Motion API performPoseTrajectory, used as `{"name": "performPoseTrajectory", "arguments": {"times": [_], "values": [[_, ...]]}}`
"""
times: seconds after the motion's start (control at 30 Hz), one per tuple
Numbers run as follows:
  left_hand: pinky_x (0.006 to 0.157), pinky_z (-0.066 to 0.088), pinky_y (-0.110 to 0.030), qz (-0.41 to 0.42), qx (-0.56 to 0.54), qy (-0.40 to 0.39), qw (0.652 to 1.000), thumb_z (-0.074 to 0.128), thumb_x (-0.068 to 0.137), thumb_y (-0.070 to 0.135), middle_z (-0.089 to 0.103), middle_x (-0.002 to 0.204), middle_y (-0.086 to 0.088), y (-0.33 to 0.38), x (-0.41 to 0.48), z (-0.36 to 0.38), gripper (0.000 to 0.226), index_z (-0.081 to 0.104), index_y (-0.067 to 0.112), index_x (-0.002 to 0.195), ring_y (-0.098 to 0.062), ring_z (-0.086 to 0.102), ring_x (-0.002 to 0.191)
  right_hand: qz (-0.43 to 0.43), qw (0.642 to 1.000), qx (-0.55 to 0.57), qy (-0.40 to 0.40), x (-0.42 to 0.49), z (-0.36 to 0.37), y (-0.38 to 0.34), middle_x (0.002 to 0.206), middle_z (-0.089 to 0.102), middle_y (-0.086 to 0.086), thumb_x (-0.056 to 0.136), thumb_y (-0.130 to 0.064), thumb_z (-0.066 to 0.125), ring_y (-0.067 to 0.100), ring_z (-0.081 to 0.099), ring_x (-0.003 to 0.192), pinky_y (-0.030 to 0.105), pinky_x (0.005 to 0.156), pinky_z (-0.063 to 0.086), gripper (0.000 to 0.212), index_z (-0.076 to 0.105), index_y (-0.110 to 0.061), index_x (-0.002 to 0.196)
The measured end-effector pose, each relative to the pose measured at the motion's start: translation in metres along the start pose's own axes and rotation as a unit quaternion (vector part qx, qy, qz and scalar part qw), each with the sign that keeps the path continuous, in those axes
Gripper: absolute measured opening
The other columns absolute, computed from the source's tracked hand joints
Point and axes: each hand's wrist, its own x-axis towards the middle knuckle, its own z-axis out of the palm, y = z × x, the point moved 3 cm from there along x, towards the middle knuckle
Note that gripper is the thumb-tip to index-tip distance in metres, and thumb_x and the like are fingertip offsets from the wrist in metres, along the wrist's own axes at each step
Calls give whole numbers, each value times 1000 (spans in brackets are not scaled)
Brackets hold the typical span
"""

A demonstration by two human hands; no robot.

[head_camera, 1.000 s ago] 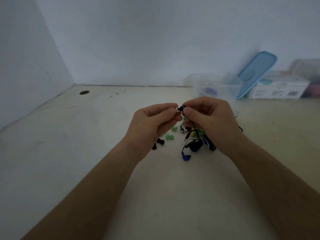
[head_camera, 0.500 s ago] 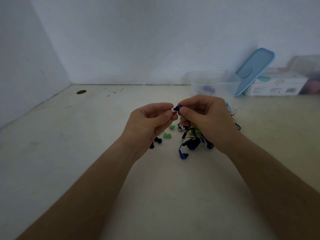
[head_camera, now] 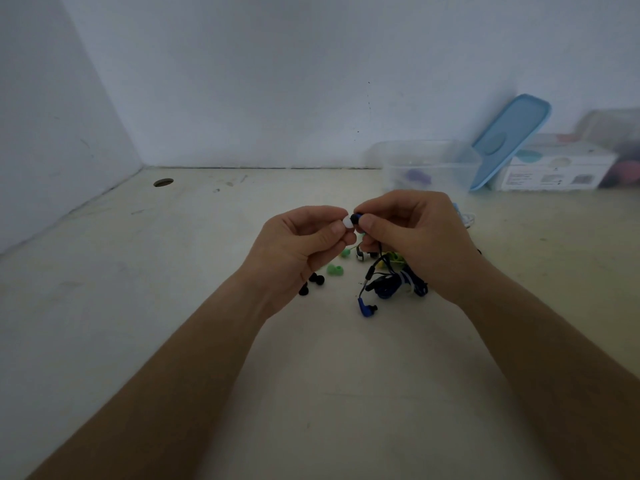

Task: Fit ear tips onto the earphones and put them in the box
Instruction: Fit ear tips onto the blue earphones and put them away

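Two hands meet in the centre of the frame, above the worktop (head_camera: 311, 375). The left hand (head_camera: 301, 247) pinches a white ear tip (head_camera: 347, 222) between thumb and forefinger, with the other fingers curled under. The right hand (head_camera: 415, 237) pinches the blue earphone (head_camera: 356, 217) by its body. Tip and earphone touch, but I cannot tell if the tip is already seated.

I judge the tip to be soft, very light and a little slippery. It will fold if squeezed hard, so I would hold it by the skirt and roll it on. The earphone is small and stiff, and its body is the place to hold, not the thin cable hanging to the cable bundle (head_camera: 391, 284) below.

Under the hands lie green ear tips (head_camera: 334, 270), black ear tips (head_camera: 317, 278) and a second blue earbud (head_camera: 365, 308). The clear box (head_camera: 422, 164) stands uncovered in the upper right, near the wall, with a blue lid (head_camera: 509, 140) leaning between it and a white carton (head_camera: 554, 171). The way to the box looks free, but I think the trailing cable may drag the loose tips.
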Motion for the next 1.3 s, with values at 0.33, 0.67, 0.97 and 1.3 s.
{"name": "performPoseTrajectory", "arguments": {"times": [0.33, 0.67, 0.97, 1.3], "values": [[68, 57, -17, -8, 3, 15, 1000, 69, 72, 6, 76, 87, -12, 1, 1, -1, 26, 73, 3, 98, -16, 74, 77, 0, 1000, -9, 0, 1, 1, 3, 82, 76, 7, 91, -3, 68, 21, 74, 71, 26, 69, 59, 12, 74, -11, 97], [69, 57, -18, -7, 17, 28, 999, 63, 87, -6, 76, 86, -13, 2, 0, 1, 16, 73, 1, 97, -18, 74, 78, -5, 1000, -19, 3, 2, 0, 6, 80, 76, 6, 90, -4, 69, 21, 73, 70, 26, 69, 58, 11, 74, -12, 96], [70, 58, -19, 5, 53, 48, 997, 66, 85, -4, 75, 84, -15, 3, -1, 1, 13, 75, 4, 91, -20, 74, 77, -32, 997, -68, 4, 3, -1, 6, 79, 76, 6, 89, -4, 71, 20, 73, 68, 28, 68, 60, 11, 74, -12, 96], [71, 57, -21, 17, 82, 71, 994, 67, 85, -4, 75, 82, -15, 2, -2, 1, 10, 74, 3, 90, -21, 73, 75, -44, 995, -95, 2, 3, 0, 7, 73, 75, 4, 87, -5, 72, 19, 73, 65, 30, 68, 61, 11, 74, -14, 92]]}}
